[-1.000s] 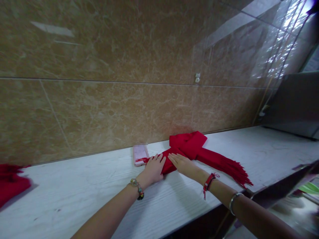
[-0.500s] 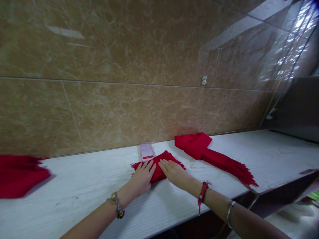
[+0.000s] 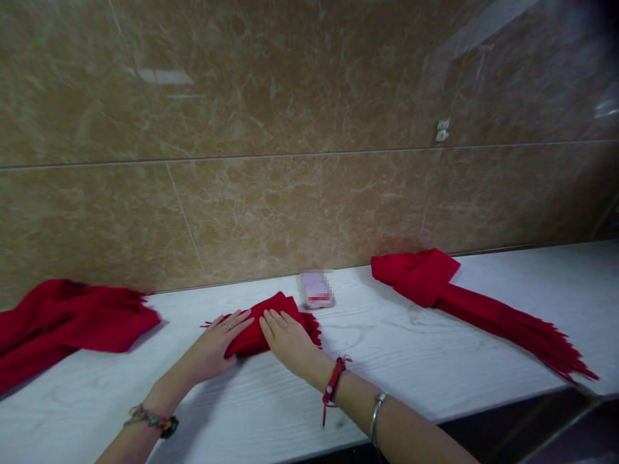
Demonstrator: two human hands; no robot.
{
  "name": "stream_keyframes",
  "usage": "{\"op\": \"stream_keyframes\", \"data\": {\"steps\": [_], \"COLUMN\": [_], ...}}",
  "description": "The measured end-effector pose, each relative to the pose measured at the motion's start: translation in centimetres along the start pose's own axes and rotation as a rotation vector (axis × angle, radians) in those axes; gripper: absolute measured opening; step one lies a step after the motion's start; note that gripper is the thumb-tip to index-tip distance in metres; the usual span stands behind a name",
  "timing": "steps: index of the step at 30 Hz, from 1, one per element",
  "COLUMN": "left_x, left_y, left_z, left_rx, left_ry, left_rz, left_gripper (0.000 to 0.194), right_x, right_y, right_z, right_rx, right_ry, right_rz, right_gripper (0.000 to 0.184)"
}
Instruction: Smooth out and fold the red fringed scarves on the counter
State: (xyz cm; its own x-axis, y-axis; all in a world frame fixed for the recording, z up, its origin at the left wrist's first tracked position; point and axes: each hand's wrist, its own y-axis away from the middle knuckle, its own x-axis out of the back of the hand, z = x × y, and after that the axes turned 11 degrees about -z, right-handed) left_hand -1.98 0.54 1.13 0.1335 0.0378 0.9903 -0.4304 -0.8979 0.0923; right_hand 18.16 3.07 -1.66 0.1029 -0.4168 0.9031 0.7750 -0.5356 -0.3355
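Observation:
A folded red scarf with fringed ends lies on the white counter. My left hand rests on its left part, fingers stretched out and a ring on one of them. On the scarf's right part my right hand lies flat with its fingers side by side. Fringe sticks out past both hands. Behind the scarf and to its right is a phone with its screen facing up, partly pixelated.
A crumpled red scarf lies at the left. At the right, another red scarf is loosely folded, its fringed end stretching toward the front edge of the white counter. A brown marble-patterned tiled wall rises behind.
Both hands and the folded scarf have moved left relative to the phone, which now shows fully beside the scarf. The view has shifted, bringing more of the left scarf into sight.

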Motion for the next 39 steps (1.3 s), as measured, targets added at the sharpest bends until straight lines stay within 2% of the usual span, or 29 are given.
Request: {"op": "stream_keyframes", "data": {"steps": [3,5,8,9,11,14,19,25,29,31,33,36,39], "left_x": [0.9,2.2,4.7,5.4,6.1,5.2,2.9,3.2,3.6,3.7,3.9,3.8,3.3], "left_y": [0.0,-0.3,-0.9,-1.1,-1.7,-2.7,-3.9,-3.8,-3.4,-3.2,-3.1,-3.5,-4.3], "left_z": [0.0,0.4,1.1,1.3,1.8,2.5,2.7,2.2,2.2,2.4,2.9,3.9,5.0], "left_rx": [0.046,0.065,0.100,0.114,0.130,0.128,0.189,0.244,0.244,0.222,0.159,0.053,0.033], "left_ry": [0.008,0.030,0.110,0.136,0.168,0.194,0.213,0.248,0.240,0.213,0.173,0.112,0.055], "left_rz": [-0.055,-0.128,-0.277,-0.292,-0.246,-0.149,-0.189,-0.279,-0.276,-0.241,-0.194,-0.141,-0.113], "left_gripper": [0.077,0.076,0.077,0.076,0.074,0.068,0.063,0.078,0.077,0.077,0.082,0.093,0.092], "right_x": [-0.1,0.4,2.0,2.6,3.4,3.6,2.0,0.4,0.8,1.5,2.3,2.9,2.3], "right_y": [-0.5,-0.4,0.1,0.3,0.8,1.5,2.1,2.1,2.2,2.4,2.6,3.0,3.2], "right_z": [0.0,0.3,1.5,2.1,3.3,5.1,5.7,5.5,6.5,7.4,8.3,9.2,8.8], "right_rx": [-0.002,0.003,0.007,-0.001,-0.037,-0.091,-0.093,-0.088,-0.070,-0.083,-0.105,-0.084,-0.051], "right_ry": [-0.040,-0.089,-0.202,-0.237,-0.289,-0.346,-0.421,-0.491,-0.594,-0.616,-0.603,-0.594,-0.595], "right_rz": [-0.027,-0.078,-0.148,-0.157,-0.167,-0.231,-0.340,-0.344,-0.335,-0.348,-0.352,-0.386,-0.465], "right_gripper": [0.038,0.042,0.062,0.069,0.078,0.084,0.091,0.094,0.093,0.092,0.083,0.051,0.027]}}
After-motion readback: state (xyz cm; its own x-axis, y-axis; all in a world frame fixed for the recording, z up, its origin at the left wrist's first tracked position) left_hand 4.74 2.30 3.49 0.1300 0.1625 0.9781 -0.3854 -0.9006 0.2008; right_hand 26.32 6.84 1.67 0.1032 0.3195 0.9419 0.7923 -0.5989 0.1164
